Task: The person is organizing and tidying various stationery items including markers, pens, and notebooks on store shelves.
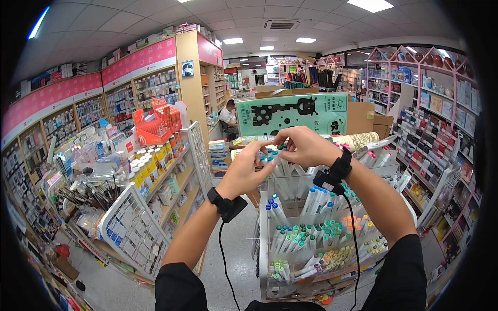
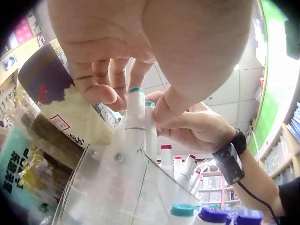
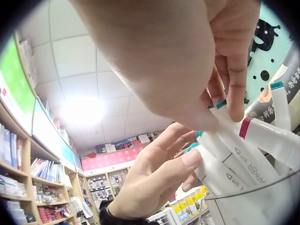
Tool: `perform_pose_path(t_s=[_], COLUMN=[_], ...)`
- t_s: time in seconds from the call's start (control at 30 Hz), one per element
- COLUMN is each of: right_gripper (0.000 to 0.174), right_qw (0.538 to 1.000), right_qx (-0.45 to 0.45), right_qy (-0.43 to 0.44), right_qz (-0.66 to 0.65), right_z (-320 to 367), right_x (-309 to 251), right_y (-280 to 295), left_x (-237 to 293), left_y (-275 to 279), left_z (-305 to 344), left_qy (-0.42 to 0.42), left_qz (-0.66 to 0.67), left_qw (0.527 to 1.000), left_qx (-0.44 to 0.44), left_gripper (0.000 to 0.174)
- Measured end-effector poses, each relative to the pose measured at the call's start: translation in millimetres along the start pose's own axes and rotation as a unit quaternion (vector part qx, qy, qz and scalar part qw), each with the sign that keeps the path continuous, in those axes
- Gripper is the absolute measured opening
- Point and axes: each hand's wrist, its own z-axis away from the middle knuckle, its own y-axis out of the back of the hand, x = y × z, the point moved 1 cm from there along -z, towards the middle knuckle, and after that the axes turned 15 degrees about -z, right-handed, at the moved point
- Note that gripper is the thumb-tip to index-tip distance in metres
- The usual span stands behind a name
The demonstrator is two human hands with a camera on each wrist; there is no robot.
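Both hands are at the top tier of a clear rack (image 2: 98, 187) of white markers. In the head view, my left hand (image 1: 246, 170) curls its thumb and fingers round teal-capped markers (image 1: 268, 153). Its thumb lies against a teal-capped marker (image 2: 150, 124) in the left wrist view. My right hand (image 1: 307, 147) reaches in from the other side, its fingers bent down. Its thumb and fingers pinch a teal-capped marker (image 3: 221, 105) in the right wrist view; the exact contact is partly hidden. A red-capped marker (image 3: 267, 136) leans beside them.
Lower tiers hold blue-capped (image 1: 275, 206), green-capped (image 1: 306, 233) and orange-capped markers. Behind stands a green giraffe box (image 1: 295, 115) beside rolled paper (image 1: 358, 140). A shelf with yellow bottles (image 1: 150, 171) stands left. A seated person (image 1: 228, 115) is farther back.
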Motion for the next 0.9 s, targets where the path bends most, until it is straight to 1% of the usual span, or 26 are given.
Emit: perform_pose_path(t_s=[0.07, 0.13, 0.17, 0.23, 0.27, 0.3, 0.33, 0.4, 0.43, 0.47, 0.53, 0.6, 0.67, 0.7, 0.77, 0.83, 0.87, 0.9], right_gripper=[0.034, 0.033, 0.032, 0.032, 0.030, 0.029, 0.029, 0.024, 0.019, 0.019, 0.015, 0.014, 0.014, 0.014, 0.017, 0.019, 0.021, 0.021], right_qw=[1.000, 0.999, 0.998, 0.997, 0.998, 0.991, 0.991, 0.988, 0.987, 0.986, 0.976, 0.974, 0.993, 0.994, 0.999, 1.000, 1.000, 1.000], right_qx=[-0.003, -0.006, 0.006, 0.019, 0.042, 0.065, 0.065, 0.004, -0.018, -0.018, -0.041, -0.039, -0.018, -0.019, -0.002, 0.003, 0.009, 0.008], right_qy=[-0.001, -0.002, 0.003, 0.009, 0.043, 0.075, 0.075, -0.045, -0.074, -0.074, -0.075, -0.071, -0.017, -0.017, 0.000, 0.004, 0.008, 0.008], right_qz=[-0.020, -0.040, -0.056, -0.072, 0.007, 0.085, 0.086, 0.147, 0.145, 0.145, 0.201, 0.212, 0.111, 0.110, 0.041, 0.022, 0.004, 0.003], right_z=[0, 2, 4, 8, 9, 11, 13, 16, 17, 18, 19, 16, 12, 9, 1, -4, -5, -5], right_x=[8, 9, 8, 6, 6, 5, 5, 7, 6, 10, 18, 24, 32, 31, 28, 24, 23, 25], right_y=[2, 4, 6, 14, 23, 31, 36, 43, 42, 39, 31, 27, 24, 22, 15, 9, 7, 6], left_x=[5, 7, 7, 6, 7, 9, 11, 14, 14, 14, 12, 12, 11, 10, 9, 10, 9, 8], left_y=[2, 2, 0, -3, -3, -4, -6, -10, -11, -12, -16, -19, -21, -21, -18, -14, -16, -18], left_z=[-2, -4, -5, -8, -10, -13, -15, -18, -18, -19, -19, -20, -20, -19, -17, -16, -17, -18], left_qy=[0.007, -0.026, -0.026, -0.065, -0.065, -0.082, -0.099, -0.104, -0.108, -0.108, -0.133, -0.134, -0.135, -0.117, -0.099, -0.051, -0.050, -0.052], left_qz=[-0.008, -0.056, -0.056, -0.077, -0.077, -0.095, -0.114, -0.097, -0.082, -0.081, -0.090, -0.083, -0.076, -0.070, -0.064, -0.015, -0.015, 0.013], left_qw=[1.000, 0.998, 0.998, 0.991, 0.991, 0.989, 0.987, 0.989, 0.991, 0.991, 0.987, 0.987, 0.988, 0.991, 0.993, 0.998, 0.998, 0.998], left_qx=[-0.011, 0.019, 0.019, 0.088, 0.088, 0.072, 0.056, 0.039, 0.021, 0.021, 0.012, 0.009, 0.007, 0.006, 0.005, 0.019, 0.018, 0.029], left_gripper=[0.055, 0.055, 0.055, 0.052, 0.052, 0.050, 0.047, 0.045, 0.043, 0.043, 0.040, 0.041, 0.042, 0.044, 0.047, 0.051, 0.051, 0.050])
